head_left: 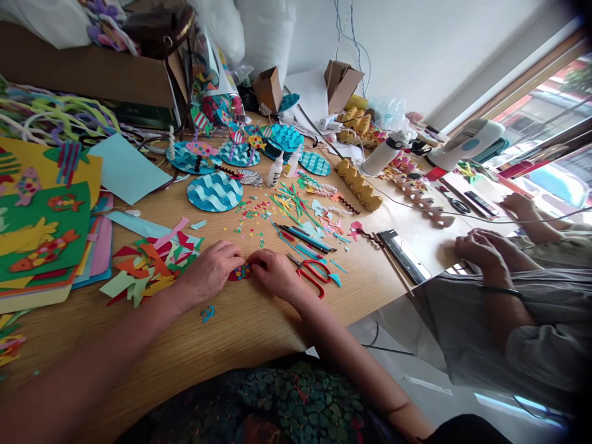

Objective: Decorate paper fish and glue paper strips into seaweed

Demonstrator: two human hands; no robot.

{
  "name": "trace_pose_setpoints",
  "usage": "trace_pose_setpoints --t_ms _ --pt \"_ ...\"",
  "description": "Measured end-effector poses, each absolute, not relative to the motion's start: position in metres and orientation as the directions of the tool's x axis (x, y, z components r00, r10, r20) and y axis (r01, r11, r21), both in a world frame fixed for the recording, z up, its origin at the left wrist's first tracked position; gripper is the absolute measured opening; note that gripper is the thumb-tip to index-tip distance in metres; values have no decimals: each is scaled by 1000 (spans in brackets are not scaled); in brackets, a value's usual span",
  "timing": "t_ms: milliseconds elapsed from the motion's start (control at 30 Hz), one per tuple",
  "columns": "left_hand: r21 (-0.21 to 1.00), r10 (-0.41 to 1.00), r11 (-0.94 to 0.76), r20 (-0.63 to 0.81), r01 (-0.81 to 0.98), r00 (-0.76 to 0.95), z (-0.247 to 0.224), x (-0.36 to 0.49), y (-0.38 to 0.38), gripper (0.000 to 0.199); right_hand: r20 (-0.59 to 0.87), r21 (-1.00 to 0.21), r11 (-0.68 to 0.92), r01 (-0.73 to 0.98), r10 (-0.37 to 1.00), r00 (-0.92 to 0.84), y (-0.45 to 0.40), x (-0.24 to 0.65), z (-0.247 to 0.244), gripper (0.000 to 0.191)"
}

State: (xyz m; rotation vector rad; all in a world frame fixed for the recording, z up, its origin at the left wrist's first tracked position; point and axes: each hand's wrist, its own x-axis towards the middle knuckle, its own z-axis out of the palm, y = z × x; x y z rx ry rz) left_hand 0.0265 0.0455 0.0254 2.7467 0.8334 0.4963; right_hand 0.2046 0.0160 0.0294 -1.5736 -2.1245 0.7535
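Observation:
A small red paper piece with colored dots (240, 272) lies at the table's front, between my two hands. My left hand (213, 269) has its fingers closed on its left and upper edge. On its right edge, my right hand (272, 271) pinches with bent fingers. Red-handled scissors (312, 270) lie just right of my right hand. Beyond my hands are tiny colored paper bits (252, 216) and several dark pens (305, 237). A small blue paper scrap (208, 314) rests in front of my left hand.
Paper scraps (152, 265) pile left of my left hand, beside stacked colored sheets (46, 246). Blue wavy discs (215, 192) and glue bottles (275, 171) stand farther back. A phone (403, 256) lies right. Other people's hands (483, 250) are at the far right.

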Motion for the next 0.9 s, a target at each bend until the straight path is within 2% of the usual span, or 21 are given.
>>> trace_pose_setpoints --t_ms 267,533,700,900 --pt "308 578 -804 198 509 792 23 29 49 30 -17 -658 198 726 960 -278 16 205 30 22" --pt "357 596 -787 229 503 770 22 29 50 35 -36 -782 61 620 989 -143 14 210 32 16" --pt "384 603 -783 280 489 747 18 28 51 35 -12 -765 100 637 986 -169 11 213 33 13" --pt "408 608 -776 284 480 742 21 25 51 33 30 -692 178 700 975 -219 7 215 34 18"
